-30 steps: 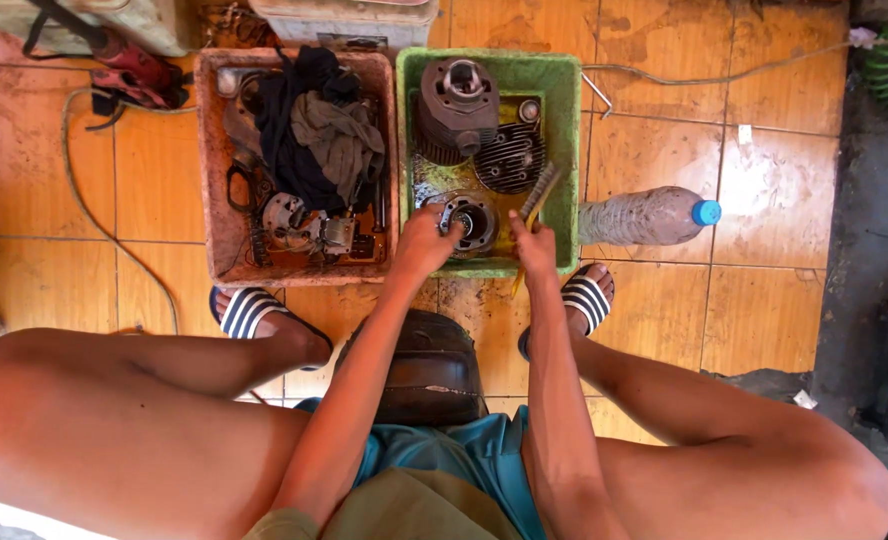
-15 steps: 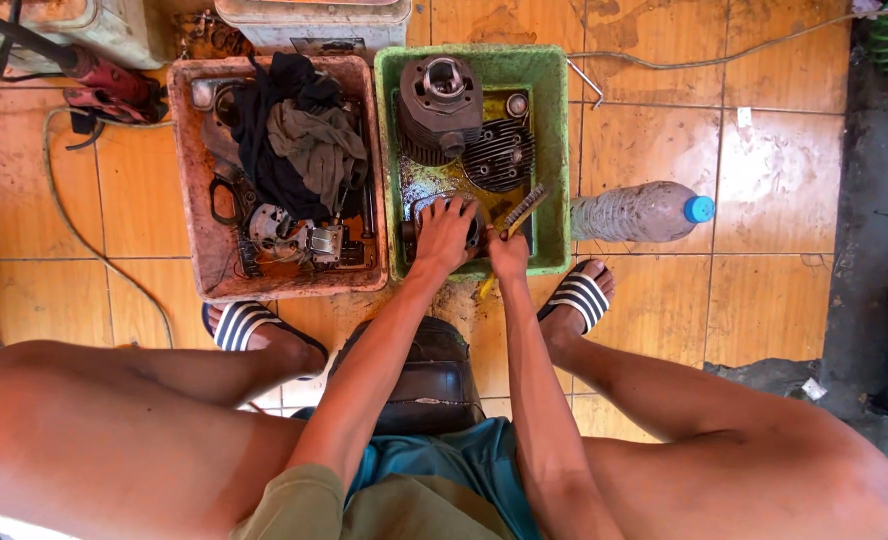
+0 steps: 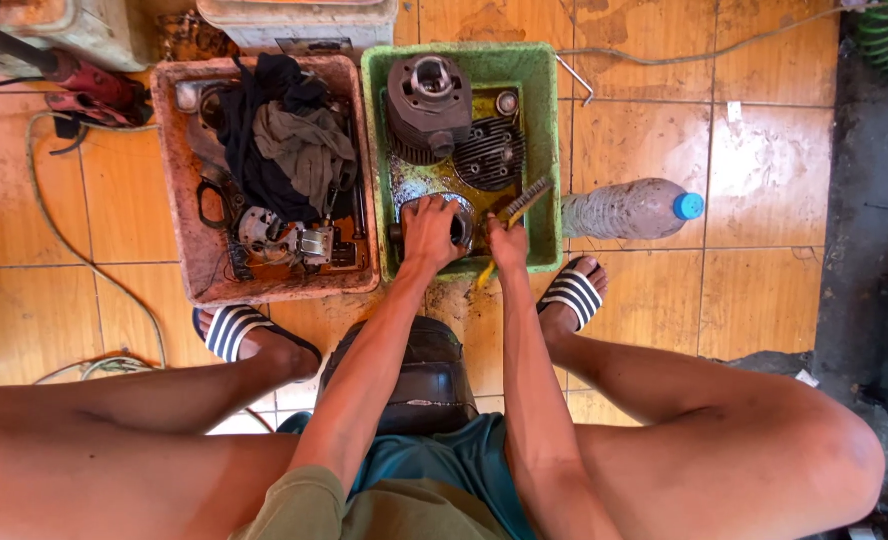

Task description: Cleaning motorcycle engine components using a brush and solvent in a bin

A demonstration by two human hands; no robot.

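Note:
I sit with both arms reaching into a green plastic tub (image 3: pixel 546 150) on the tiled floor. My left hand (image 3: pixel 430 230) grips a round metal engine part (image 3: pixel 461 222) at the tub's near end. My right hand (image 3: pixel 507 240) is closed on a yellow-handled brush (image 3: pixel 525 199), its bristles pointing toward the tub's right wall. Farther back in the tub lie a dark finned cylinder (image 3: pixel 425 107) and a finned cylinder head (image 3: pixel 489 152) in oily liquid.
A reddish tub (image 3: pixel 194 262) at left holds rags, tools and small parts. A plastic bottle with a blue cap (image 3: pixel 629 209) lies right of the green tub. A red power tool (image 3: pixel 89 85) with its cord lies far left. My sandalled feet flank a dark seat.
The view has shifted slightly. My left hand has settled onto the round part, and my right hand with the brush has drawn closer beside it.

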